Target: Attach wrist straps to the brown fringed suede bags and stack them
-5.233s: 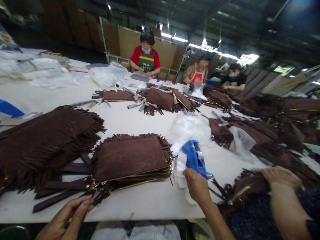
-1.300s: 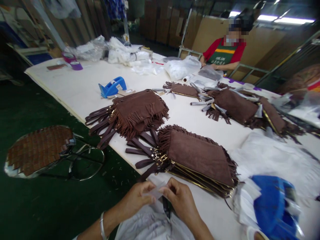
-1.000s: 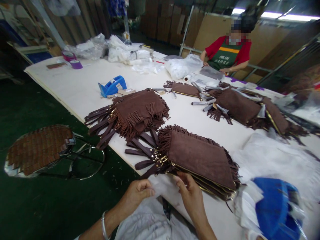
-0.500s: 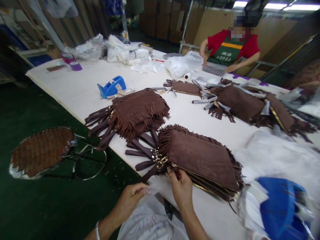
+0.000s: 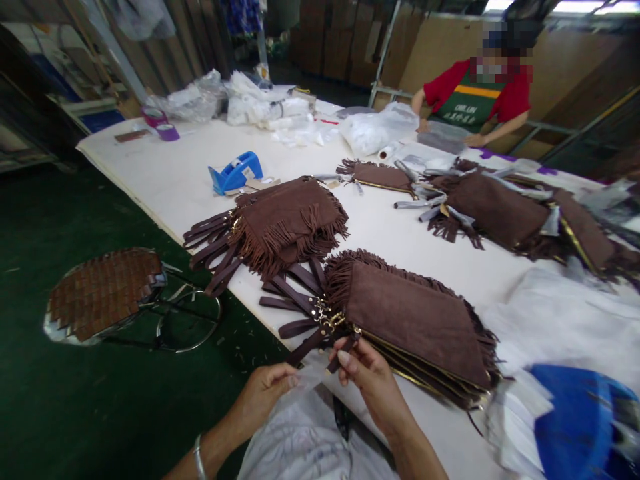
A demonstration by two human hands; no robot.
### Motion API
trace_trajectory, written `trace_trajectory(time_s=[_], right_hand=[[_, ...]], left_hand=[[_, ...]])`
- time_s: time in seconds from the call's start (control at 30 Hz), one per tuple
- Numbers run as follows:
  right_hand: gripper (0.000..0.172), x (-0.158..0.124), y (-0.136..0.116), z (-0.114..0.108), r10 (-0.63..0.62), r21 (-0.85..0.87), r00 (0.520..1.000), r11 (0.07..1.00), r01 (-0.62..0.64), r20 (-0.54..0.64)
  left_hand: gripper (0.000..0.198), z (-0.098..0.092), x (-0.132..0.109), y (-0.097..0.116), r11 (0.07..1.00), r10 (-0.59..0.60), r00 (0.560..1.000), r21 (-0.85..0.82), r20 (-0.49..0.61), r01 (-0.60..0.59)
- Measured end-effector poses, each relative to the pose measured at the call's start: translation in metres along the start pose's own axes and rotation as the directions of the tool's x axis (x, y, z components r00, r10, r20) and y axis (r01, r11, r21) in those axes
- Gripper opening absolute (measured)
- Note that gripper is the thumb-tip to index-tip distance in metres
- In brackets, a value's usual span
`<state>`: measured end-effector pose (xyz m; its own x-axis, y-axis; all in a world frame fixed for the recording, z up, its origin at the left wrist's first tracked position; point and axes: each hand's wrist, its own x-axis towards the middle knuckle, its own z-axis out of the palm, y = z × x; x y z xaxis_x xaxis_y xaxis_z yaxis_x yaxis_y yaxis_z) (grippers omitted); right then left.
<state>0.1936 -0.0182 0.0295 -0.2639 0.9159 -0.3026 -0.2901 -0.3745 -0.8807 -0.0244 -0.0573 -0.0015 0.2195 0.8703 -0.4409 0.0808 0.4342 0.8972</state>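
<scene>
A stack of brown fringed pouches with gold zippers lies at the table's near edge, its wrist straps fanned out to the left. My right hand pinches a brown zipper pull at the stack's near left corner. Lower left, my left hand has its thumb and fingers closed on what looks like a thin clear plastic sleeve. The plastic is see-through, and its full outline cannot be made out. A second stack of fringed pouches sits further left.
A blue tape dispenser stands behind the second stack, and another blue dispenser is at lower right. More pouches and plastic bags lie across the table. A stool stands left; a co-worker works opposite.
My right hand has turned and lifted the zipper pull out from the pouch corner, so it now shows between the fingers. My left hand stays nearly in place. The view has shifted slightly.
</scene>
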Motion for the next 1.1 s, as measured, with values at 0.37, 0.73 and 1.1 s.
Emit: trace_trajectory(time_s=[0.37, 0.73, 1.1], right_hand=[[0.029, 0.003, 0.001, 0.013, -0.025, -0.004, 0.996, 1.000, 0.025, -0.084], [0.029, 0.004, 0.000, 0.014, -0.050, -0.102, 0.990, 0.994, 0.036, -0.133], [0.029, 0.003, 0.002, 0.011, -0.053, -0.112, 0.991, 0.993, 0.039, -0.124]], left_hand=[[0.032, 0.001, 0.001, 0.003, 1.000, 0.002, 0.999, -0.020, 0.040, -0.002], [0.030, 0.007, 0.002, 0.007, 0.999, 0.035, 0.999, 0.015, 0.015, -0.035], [0.027, 0.015, -0.006, 0.012, 0.956, 0.141, 0.983, 0.275, -0.117, -0.104]])
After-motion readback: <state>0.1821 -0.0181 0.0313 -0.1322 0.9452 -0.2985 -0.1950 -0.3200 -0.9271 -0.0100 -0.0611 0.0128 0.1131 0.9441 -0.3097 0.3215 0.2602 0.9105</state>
